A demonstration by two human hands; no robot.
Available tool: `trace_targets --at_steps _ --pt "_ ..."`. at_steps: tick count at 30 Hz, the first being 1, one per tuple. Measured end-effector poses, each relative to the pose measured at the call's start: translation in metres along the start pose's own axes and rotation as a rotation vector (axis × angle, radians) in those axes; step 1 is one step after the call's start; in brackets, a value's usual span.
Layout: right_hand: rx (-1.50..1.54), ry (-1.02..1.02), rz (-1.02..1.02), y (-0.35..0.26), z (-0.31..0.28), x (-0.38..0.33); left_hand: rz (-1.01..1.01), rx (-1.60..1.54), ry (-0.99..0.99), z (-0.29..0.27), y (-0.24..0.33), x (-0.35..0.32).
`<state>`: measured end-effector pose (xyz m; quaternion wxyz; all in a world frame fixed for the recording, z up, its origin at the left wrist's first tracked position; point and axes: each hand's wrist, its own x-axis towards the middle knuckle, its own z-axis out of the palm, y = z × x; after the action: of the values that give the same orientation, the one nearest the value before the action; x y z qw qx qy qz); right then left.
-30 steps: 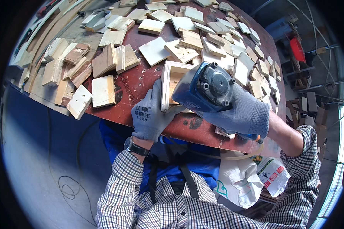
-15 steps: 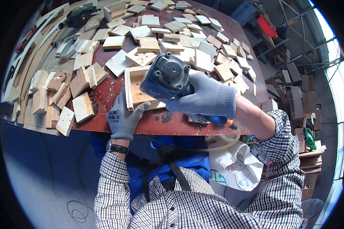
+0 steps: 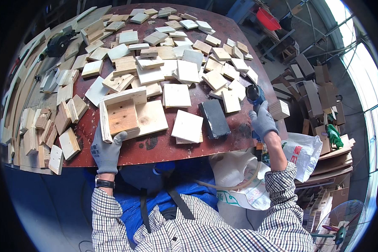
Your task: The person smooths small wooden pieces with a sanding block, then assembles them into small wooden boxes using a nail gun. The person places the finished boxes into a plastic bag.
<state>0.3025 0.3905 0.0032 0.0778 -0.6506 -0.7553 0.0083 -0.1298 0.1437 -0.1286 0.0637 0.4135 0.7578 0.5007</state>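
Note:
My left hand (image 3: 107,150), in a grey glove, grips the near left corner of a corner-shaped wooden assembly (image 3: 105,122). Its thumb lies over the near edge and the fingers are mostly hidden behind the side board. Inside the corner is a reddish-brown board (image 3: 122,116), with a paler flat board (image 3: 153,118) beside it. At the table's right edge my right hand (image 3: 264,122), also gloved, is closed round a blue and black air nail gun (image 3: 254,94). The gun's hose connector (image 3: 259,150) hangs below the hand.
Many loose wood blocks (image 3: 188,71) cover the red table (image 3: 155,157). A dark block (image 3: 214,119) lies between my hands, beside a pale square board (image 3: 187,126). More blocks and a circular saw (image 3: 59,45) are at the left. White sacks (image 3: 243,197) hang below the front edge.
The nail gun, in my right hand, has moved from above the wooden assembly to the table's right edge. My left hand keeps its grip on the assembly. The view has shifted.

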Motion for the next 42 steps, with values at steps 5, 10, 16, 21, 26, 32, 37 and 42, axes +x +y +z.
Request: trace_targets --at_steps 5,10,16,21,26,32,37,42 --pt "-0.154 -0.010 0.271 0.009 0.038 0.009 0.049 0.049 0.037 -0.002 -0.009 0.000" --pt "-0.198 0.021 0.197 0.041 0.067 0.021 0.006 0.008 -0.023 -0.006 0.002 0.002" --pt "-0.042 -0.059 0.257 0.040 0.069 0.016 0.031 0.058 -0.019 -0.007 -0.002 0.001" --pt "-0.309 0.085 0.094 0.047 0.063 0.008 0.035 0.080 -0.001 -0.007 0.000 -0.001" --pt "-0.001 0.449 -0.605 -0.043 0.028 -0.016 0.013 0.069 0.006 -0.004 -0.001 0.000" --pt "-0.082 -0.093 -1.048 -0.133 0.061 -0.041 0.002 0.045 -0.005 -0.007 -0.001 0.000" --pt "-0.197 -0.262 -0.973 -0.139 0.054 -0.027 0.095 0.157 -0.009 -0.002 -0.004 0.003" --pt "-0.022 -0.273 -0.974 -0.143 0.041 -0.027 0.079 0.128 -0.005 -0.004 -0.006 0.001"
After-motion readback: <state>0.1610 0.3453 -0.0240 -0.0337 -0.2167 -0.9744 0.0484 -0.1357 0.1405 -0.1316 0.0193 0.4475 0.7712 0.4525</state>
